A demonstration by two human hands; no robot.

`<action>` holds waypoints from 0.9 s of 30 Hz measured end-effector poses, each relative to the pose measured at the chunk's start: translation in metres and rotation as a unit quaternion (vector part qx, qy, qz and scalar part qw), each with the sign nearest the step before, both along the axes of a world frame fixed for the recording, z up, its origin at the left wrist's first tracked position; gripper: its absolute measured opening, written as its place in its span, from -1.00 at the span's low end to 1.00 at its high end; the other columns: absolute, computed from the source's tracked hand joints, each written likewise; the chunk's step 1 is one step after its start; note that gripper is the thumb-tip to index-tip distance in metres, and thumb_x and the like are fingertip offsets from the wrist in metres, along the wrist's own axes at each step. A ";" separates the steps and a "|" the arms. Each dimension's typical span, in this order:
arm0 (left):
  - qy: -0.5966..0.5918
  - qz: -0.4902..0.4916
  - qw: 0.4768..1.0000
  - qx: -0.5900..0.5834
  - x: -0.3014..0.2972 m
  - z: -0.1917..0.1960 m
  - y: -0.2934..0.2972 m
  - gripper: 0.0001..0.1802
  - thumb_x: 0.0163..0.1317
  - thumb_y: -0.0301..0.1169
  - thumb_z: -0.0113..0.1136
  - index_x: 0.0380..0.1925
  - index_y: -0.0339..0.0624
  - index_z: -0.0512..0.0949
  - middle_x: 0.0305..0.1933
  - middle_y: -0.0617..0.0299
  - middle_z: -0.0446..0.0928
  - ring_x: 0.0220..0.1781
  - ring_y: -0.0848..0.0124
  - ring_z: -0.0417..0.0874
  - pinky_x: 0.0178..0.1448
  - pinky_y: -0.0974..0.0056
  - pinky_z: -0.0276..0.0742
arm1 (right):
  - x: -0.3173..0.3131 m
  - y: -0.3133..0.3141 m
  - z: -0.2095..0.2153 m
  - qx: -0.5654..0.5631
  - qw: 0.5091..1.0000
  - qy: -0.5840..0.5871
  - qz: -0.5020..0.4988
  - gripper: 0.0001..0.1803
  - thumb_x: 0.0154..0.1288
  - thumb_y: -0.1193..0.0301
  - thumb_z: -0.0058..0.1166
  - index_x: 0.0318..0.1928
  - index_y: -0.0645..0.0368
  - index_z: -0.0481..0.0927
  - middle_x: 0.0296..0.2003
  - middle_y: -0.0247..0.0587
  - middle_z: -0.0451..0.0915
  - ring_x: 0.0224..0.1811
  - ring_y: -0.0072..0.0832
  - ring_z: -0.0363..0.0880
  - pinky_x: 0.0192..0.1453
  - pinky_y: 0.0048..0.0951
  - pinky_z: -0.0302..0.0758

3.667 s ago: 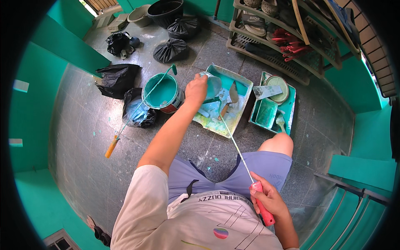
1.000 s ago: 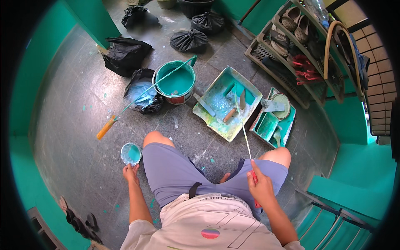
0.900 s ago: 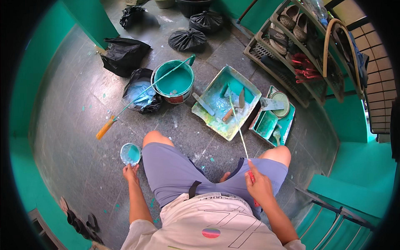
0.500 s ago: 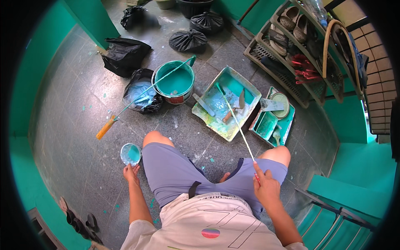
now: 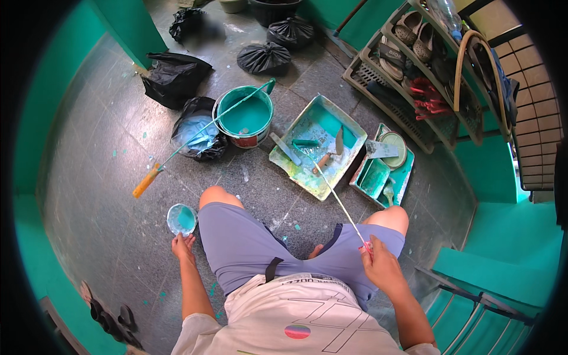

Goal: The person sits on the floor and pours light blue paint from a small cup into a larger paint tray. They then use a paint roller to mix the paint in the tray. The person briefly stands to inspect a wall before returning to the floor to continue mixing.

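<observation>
At my left side, my left hand [image 5: 184, 244] grips the near rim of a small clear cup [image 5: 181, 219] with teal paint in it. The closed fingers of my right hand [image 5: 380, 264] hold a small paint roller [image 5: 340, 204] by its pink-red handle, above my right thigh. Its long pale rod reaches forward, and the teal roller head lies in the stained paint tray [image 5: 320, 189]. A trowel [image 5: 338, 142] with a wooden handle and a flat grey scraper [image 5: 285, 149] also rest in that tray.
Beyond my left knee stands a paint bucket [image 5: 260, 137] with a second, orange-handled roller [image 5: 146, 180] across it. A smaller tray [image 5: 362, 180] holds a brush [image 5: 388, 193] and a tin. Black bags [image 5: 177, 80] lie farther off; a shoe rack [image 5: 408, 89] stands at the right.
The roller head in the tray has come nearer to me and turned crosswise. My right hand has shifted slightly on the handle side; the left hand still holds the cup.
</observation>
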State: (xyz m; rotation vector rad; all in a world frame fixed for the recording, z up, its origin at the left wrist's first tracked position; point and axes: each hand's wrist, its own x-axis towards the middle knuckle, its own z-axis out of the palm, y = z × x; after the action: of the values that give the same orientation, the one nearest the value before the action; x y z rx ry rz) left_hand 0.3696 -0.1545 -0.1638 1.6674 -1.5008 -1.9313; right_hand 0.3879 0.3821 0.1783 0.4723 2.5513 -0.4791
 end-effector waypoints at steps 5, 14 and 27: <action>0.008 -0.004 1.000 0.004 0.001 0.002 0.001 -0.71 0.35 -0.35 0.13 -0.10 -0.32 0.36 -0.28 0.08 0.46 -0.24 0.20 0.66 -0.20 0.14 0.75 | -0.004 0.000 0.007 0.020 0.999 -0.035 0.006 -0.42 0.42 0.20 -0.03 0.32 0.24 0.26 -0.07 0.33 0.55 -0.06 0.21 0.57 0.06 0.02 0.49; 0.005 -0.006 1.000 -0.010 0.006 0.004 -0.001 -0.73 0.37 -0.33 0.10 -0.09 -0.29 0.39 -0.34 0.13 0.48 -0.36 0.28 0.65 -0.34 0.21 0.72 | -0.012 -0.004 0.013 -0.019 0.996 -0.080 0.033 -0.50 0.47 0.24 -0.11 0.35 0.08 0.30 -0.40 0.19 0.63 -0.29 0.15 0.61 -0.07 0.01 0.51; -0.003 -0.010 1.000 -0.022 0.005 0.003 -0.002 -0.76 0.38 -0.34 0.08 -0.10 -0.28 0.40 -0.35 0.12 0.49 -0.37 0.29 0.66 -0.35 0.21 0.71 | -0.041 0.008 -0.015 -0.036 0.994 -0.083 0.059 -0.50 0.46 0.26 -0.14 0.36 0.04 0.31 -0.47 0.16 0.62 -0.45 0.07 0.62 -0.20 -0.01 0.54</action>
State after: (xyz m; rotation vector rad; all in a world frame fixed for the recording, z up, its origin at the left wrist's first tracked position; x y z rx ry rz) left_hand 0.3742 -0.1565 -0.1608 1.6473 -1.5570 -1.8916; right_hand 0.3464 0.3904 0.1628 0.3201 2.3773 -0.4679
